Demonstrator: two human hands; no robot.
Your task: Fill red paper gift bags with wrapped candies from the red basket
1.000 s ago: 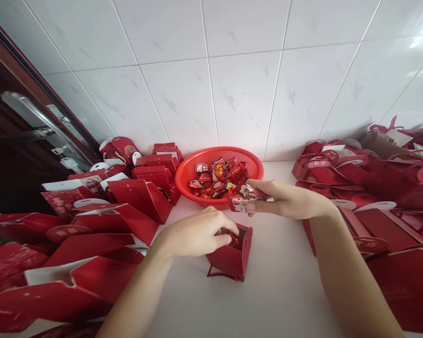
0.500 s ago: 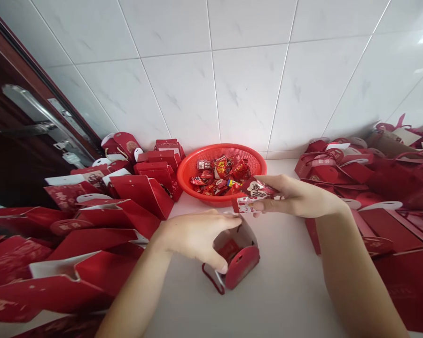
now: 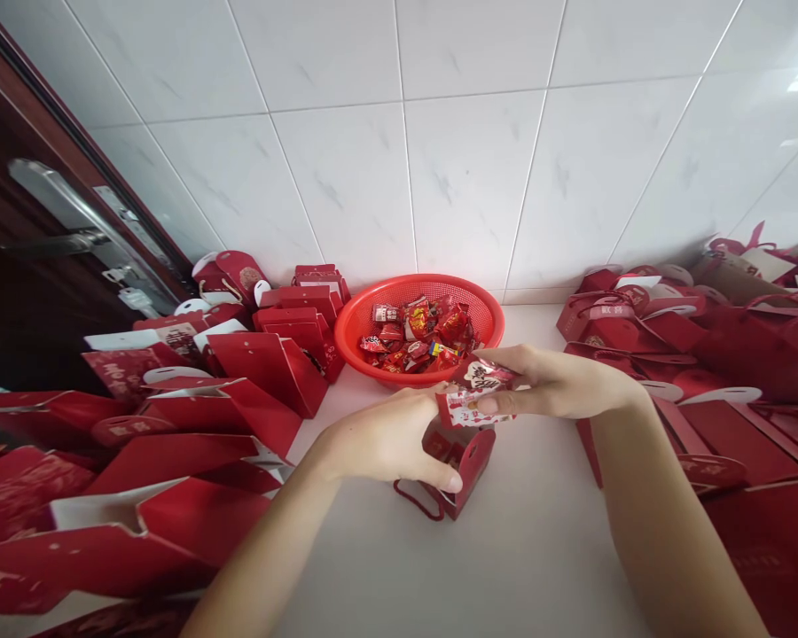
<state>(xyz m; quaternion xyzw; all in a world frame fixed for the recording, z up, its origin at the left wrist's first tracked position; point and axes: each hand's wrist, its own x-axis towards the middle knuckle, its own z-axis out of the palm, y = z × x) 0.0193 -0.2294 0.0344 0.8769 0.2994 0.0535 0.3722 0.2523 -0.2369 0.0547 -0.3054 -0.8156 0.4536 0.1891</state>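
My left hand (image 3: 399,447) grips the near side of a small red gift box (image 3: 471,474), its thumb over the edge and the other fingers mostly hidden behind. The box stands with its top apart, something red showing inside, and a dark red cord handle (image 3: 422,505) hanging on its left. Just above the opening, my right hand (image 3: 538,385) pinches wrapped candies (image 3: 482,390), one dark red and one white and red. Behind both hands, a red plastic basket (image 3: 352,341) holds several wrapped candies (image 3: 418,332).
Many red gift boxes (image 3: 266,363) crowd the left side, several with tops apart. More red boxes (image 3: 652,337) are packed on the right. A white tiled wall (image 3: 465,177) rises behind the white tabletop (image 3: 505,549). At the left is a dark door with a metal handle (image 3: 59,199).
The red box has been turned more upright and shifted slightly right by my left hand. My right hand has lowered the candies over its opening.
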